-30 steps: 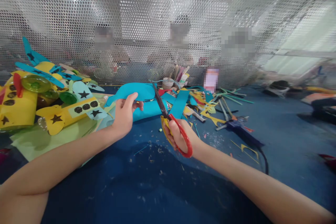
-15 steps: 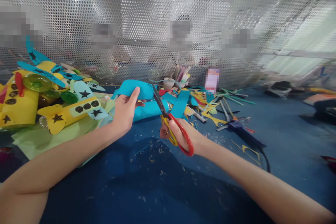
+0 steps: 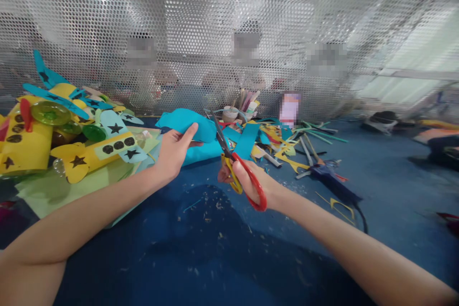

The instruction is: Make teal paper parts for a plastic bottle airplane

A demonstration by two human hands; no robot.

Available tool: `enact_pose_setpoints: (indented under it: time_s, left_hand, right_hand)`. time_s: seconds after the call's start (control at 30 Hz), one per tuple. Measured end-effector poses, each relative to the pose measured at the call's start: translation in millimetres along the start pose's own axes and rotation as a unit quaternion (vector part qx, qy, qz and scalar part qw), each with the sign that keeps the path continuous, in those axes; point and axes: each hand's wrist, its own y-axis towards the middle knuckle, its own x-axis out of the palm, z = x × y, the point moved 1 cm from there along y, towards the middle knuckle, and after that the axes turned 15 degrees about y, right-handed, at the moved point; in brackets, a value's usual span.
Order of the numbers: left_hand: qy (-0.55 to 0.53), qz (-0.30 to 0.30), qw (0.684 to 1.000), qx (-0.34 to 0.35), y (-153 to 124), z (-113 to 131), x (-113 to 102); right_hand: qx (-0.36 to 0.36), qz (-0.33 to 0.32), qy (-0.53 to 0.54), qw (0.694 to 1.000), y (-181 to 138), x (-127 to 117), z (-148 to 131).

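A piece of blue paper with a rounded outline is pinched between the thumb and fingers of my left hand. In my right hand is a pair of scissors with one red and one yellow handle loop. Its dark blades point up and to the left, at the paper's right edge. Whether they touch the paper I cannot tell. Behind and below the held piece lies a larger blue paper roll or sheet.
Paper planes, one a yellow and light-blue plane, lie at the left on pale green sheets. Paper scraps, a glue gun and a cup lie right of centre. A perforated metal screen rises behind.
The blue paper has turned and shifted slightly right in my left hand. The scissors have moved a little to the right, and their blades look closer together.
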Motion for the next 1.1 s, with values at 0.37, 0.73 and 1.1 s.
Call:
enact_pose_setpoints:
  time_s: [0.37,0.73,1.1]
  left_hand:
    - [0.083,0.004,0.996,0.023,0.5,-5.6,-5.3]
    - [0.070,0.012,0.997,0.004,-2.1,-1.3,-3.8]
    - [0.068,-0.004,0.997,0.027,-1.5,-1.2,-3.5]
  right_hand:
    - [-0.004,0.001,0.028,1.000,1.7,-0.6,6.9]
    - [-0.005,0.001,0.034,0.999,1.0,-0.7,8.8]
    - [0.000,0.018,0.048,0.999,3.5,0.3,11.8]
